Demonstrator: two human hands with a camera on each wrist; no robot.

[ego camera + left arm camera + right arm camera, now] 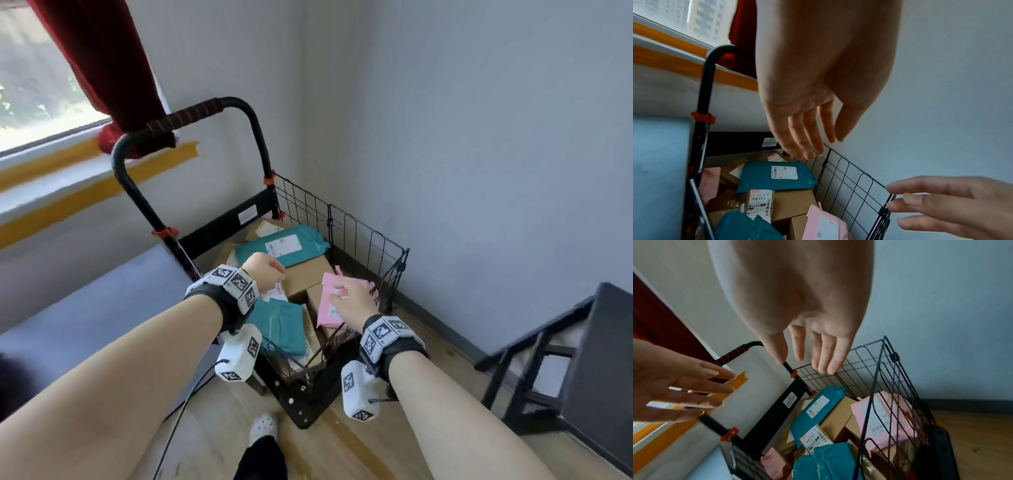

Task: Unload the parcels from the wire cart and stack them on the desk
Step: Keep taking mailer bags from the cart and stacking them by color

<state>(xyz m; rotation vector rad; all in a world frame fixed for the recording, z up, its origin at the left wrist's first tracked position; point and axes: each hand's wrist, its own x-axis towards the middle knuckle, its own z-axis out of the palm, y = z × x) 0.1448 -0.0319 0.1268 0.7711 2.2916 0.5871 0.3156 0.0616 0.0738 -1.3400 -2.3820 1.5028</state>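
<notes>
The black wire cart (363,222) stands in the room's corner, filled with parcels. A teal mailer (284,248) lies at the back on a cardboard box (308,274). A pink mailer (329,308) leans by the right wire wall, and another teal mailer (281,325) lies at the near end. My left hand (274,270) hovers over the cart's middle, fingers straight (824,147), holding nothing. My right hand (342,294) hangs above the pink mailer with fingers spread (803,366), touching nothing. The black desk (603,359) stands to the right.
The cart's tall handle (191,113) rises at the far side under a red curtain (113,68) and window. A grey-blue padded surface (85,301) lies left of the cart. Wood floor runs between the cart and the desk. My white shoe (263,425) is near the cart's base.
</notes>
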